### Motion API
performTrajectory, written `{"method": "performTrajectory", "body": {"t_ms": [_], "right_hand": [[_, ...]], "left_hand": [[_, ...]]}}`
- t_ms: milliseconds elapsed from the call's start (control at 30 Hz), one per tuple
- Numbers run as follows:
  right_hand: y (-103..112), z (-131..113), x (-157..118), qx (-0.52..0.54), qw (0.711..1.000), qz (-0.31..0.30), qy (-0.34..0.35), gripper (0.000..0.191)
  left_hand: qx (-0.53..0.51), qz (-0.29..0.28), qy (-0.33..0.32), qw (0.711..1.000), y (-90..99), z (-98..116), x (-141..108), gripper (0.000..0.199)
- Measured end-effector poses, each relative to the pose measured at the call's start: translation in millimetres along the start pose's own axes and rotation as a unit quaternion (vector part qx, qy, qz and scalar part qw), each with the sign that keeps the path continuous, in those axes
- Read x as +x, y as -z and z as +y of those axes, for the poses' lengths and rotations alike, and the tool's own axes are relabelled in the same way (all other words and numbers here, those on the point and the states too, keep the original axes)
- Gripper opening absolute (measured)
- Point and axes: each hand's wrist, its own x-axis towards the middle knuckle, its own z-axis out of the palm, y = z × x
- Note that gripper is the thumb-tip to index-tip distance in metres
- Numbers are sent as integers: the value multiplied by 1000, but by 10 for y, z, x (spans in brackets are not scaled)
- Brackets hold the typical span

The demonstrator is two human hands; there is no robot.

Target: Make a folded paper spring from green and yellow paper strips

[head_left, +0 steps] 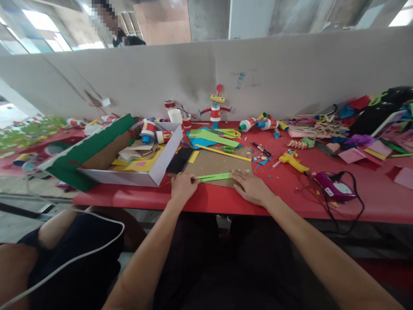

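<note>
Two narrow green paper strips [214,177] lie across the front part of a brown cardboard sheet [206,162], close together and meeting at a slight angle. At their left end my left hand [183,188] is closed, thumb and forefinger pinching the strips. My right hand [251,187] lies flat over their right end, fingers stretched out and pressing down. Behind the strips on the cardboard are a long yellow paper strip [222,152] and a coiled green paper spring [229,149]. Scissors with yellow handles [232,133] rest on green paper [213,137].
Left of the cardboard are a black phone [179,160] and an open box [125,177] of scraps. To the right lie a yellow glue gun [293,162], a purple device [335,187] with a black cable and a pen [261,149]. A paper robot figure [215,113] stands behind. Someone sits at left.
</note>
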Motion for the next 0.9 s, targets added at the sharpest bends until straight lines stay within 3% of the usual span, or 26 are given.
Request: {"method": "performTrajectory", "body": {"t_ms": [167, 367, 533, 633, 733, 800, 867, 900], "right_hand": [[-15, 0, -4, -12, 1000, -1, 5, 47], [-47, 19, -2, -25, 1000, -4, 16, 45], [-48, 27, -4, -22, 1000, -1, 15, 45], [-46, 24, -5, -22, 1000, -2, 13, 45], [-44, 17, -5, -20, 1000, 0, 13, 45], [-43, 12, -6, -14, 1000, 2, 14, 45], [-42, 7, -7, -11, 1000, 5, 14, 44], [-42, 6, -7, -11, 1000, 7, 14, 44]], "left_hand": [[-1, -15, 53, 998, 19, -134, 20, 24], [-4, -1, 22, 1000, 6, -320, 15, 28], [-46, -7, 35, 998, -66, -386, 9, 10], [-63, 3, 24, 998, -65, -412, -19, 14], [-31, 42, 37, 998, -30, -352, -93, 18], [22, 102, 64, 993, -30, -217, -154, 25], [57, 129, 10, 990, -81, -10, -204, 37], [51, 106, -64, 991, -126, 108, -222, 42]]}}
